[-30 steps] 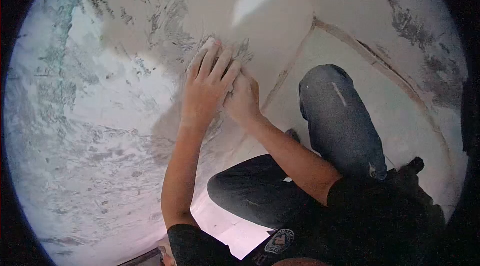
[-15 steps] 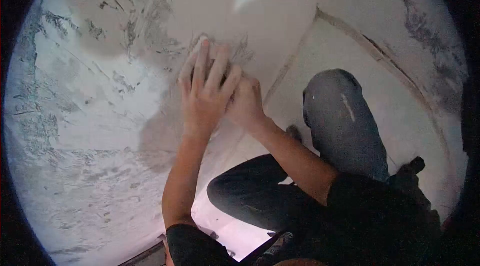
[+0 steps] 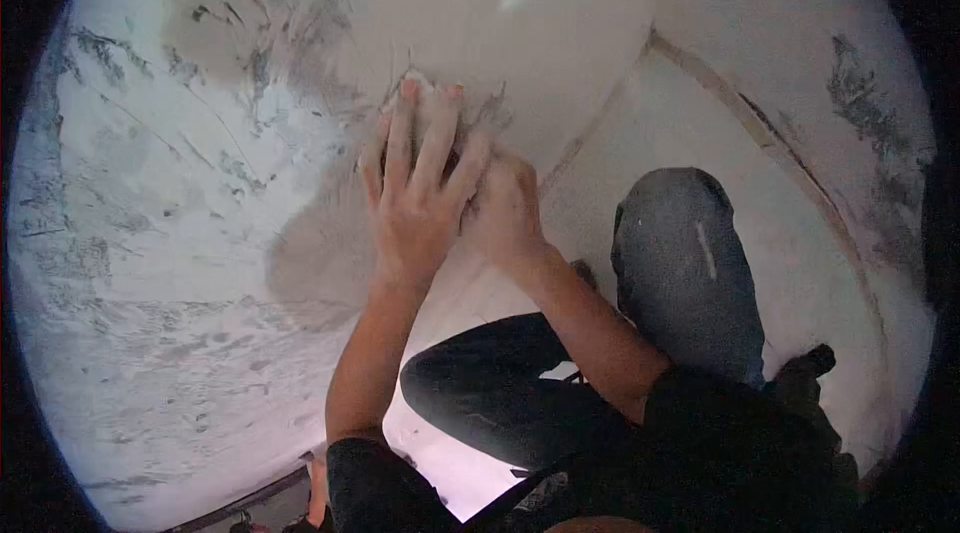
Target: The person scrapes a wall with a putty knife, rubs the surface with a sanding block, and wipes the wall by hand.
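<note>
My left hand (image 3: pixel 415 183) lies with its fingers stretched and spread, pressed toward a pale curved surface (image 3: pixel 560 63). Under its fingertips the whitish edge of some object (image 3: pixel 415 80) shows; most of it is covered and I cannot make out its kind. Right beside it, touching its little-finger side, my right hand (image 3: pixel 508 203) is closed in a fist with the fingers curled under. Whatever it grips is hidden. Dark scuffs and streaks (image 3: pixel 270 43) mark the surface to the left of my hands.
My bent knee in faded jeans (image 3: pixel 685 253) rises at the right, and the other dark-trousered leg (image 3: pixel 490 373) is folded below my arms. A raised brownish seam (image 3: pixel 760 123) curves down the right side. Bright light (image 3: pixel 450 463) shows at the bottom.
The view has shifted slightly, so the knee and seam sit lower. Both hands stay together at the same marked patch, with the right fist slightly lower and further right in view.
</note>
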Tool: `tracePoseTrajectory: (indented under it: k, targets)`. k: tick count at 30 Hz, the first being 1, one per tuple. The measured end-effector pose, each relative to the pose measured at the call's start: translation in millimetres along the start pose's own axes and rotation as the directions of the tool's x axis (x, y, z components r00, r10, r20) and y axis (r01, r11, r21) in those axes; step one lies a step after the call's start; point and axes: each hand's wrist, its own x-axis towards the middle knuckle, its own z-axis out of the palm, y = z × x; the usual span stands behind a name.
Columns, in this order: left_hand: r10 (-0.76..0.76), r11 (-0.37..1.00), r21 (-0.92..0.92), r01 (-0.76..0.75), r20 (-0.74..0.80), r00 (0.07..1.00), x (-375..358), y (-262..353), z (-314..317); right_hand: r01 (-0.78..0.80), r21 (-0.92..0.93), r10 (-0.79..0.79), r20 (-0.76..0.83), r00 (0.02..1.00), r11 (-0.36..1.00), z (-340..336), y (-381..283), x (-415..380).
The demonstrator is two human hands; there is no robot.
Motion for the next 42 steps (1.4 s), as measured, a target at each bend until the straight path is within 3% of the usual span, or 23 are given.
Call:
tracePoseTrajectory:
  k: [4, 7, 14, 18, 20, 23, 27, 29, 33, 35, 36, 37, 40, 41, 42]
  targets:
    - [0.002, 1.0, -0.01, -0.002, -0.005, 1.0, 15, -5, -4, 0.017, 0.047, -0.013, -0.078, 0.997, 0.999, 7, -1, 11]
    - [-0.031, 0.999, 0.019, 0.032, -0.035, 0.999, 8, -1, 0, -0.033, 0.042, 0.032, 0.018, 0.999, 0.999, 0, -2, 4]
    - [-0.034, 0.999, -0.019, 0.033, -0.069, 0.997, 13, -4, -3, 0.038, 0.087, -0.036, -0.023, 0.999, 0.995, 6, -2, 12]
    - [0.012, 1.0, -0.002, -0.012, -0.049, 0.999, 20, -7, -1, -0.013, 0.074, 0.016, -0.042, 0.999, 0.997, 6, 0, 19]
    - [-0.013, 1.0, -0.018, 0.012, -0.074, 0.997, 12, -2, 4, -0.022, 0.066, 0.021, 0.029, 0.999, 0.998, -1, -3, 12]
    - [-0.004, 0.999, -0.032, 0.001, -0.094, 0.996, 20, -14, 0, 0.024, 0.051, -0.022, -0.039, 0.999, 0.998, 14, 3, 18]
    - [-0.057, 0.998, 0.005, 0.057, -0.049, 0.997, 9, 4, -1, -0.034, 0.083, 0.032, 0.019, 0.999, 0.996, 4, -6, 8]
    - [-0.04, 0.998, 0.038, 0.045, -0.128, 0.991, 12, -4, 8, 0.025, 0.136, -0.015, -0.078, 0.997, 0.99, 9, -2, 10]
    - [-0.033, 0.999, 0.041, 0.035, -0.044, 0.999, 24, -1, -8, -0.018, 0.096, 0.016, 0.018, 1.0, 0.995, -2, -3, 23]
    - [-0.048, 0.999, -0.018, 0.046, -0.149, 0.988, 14, 0, 8, 0.007, 0.072, -0.01, 0.033, 0.999, 0.997, 2, 2, 21]
    - [-0.058, 0.998, 0.033, 0.061, -0.064, 0.996, 17, -3, 4, -0.008, 0.115, 0.01, -0.015, 1.0, 0.993, 7, 0, 27]
    - [-0.057, 0.997, 0.044, 0.062, -0.091, 0.994, 33, -6, -1, -0.023, 0.113, 0.026, -0.022, 0.999, 0.993, 7, -4, 34]
    - [-0.07, 0.993, -0.1, 0.065, -0.045, 0.997, 42, -12, -10, -0.092, 0.186, 0.089, 0.023, 0.996, 0.978, 0, -4, 36]
    - [-0.095, 0.989, -0.119, 0.092, -0.021, 0.995, 34, -3, -4, -0.265, 0.056, 0.262, 0.061, 0.963, 0.963, -13, -19, 31]
    - [-0.103, 0.981, -0.166, 0.102, 0.001, 0.995, 23, 4, 0, -0.122, 0.026, 0.12, 0.08, 0.99, 0.992, -15, -2, 21]
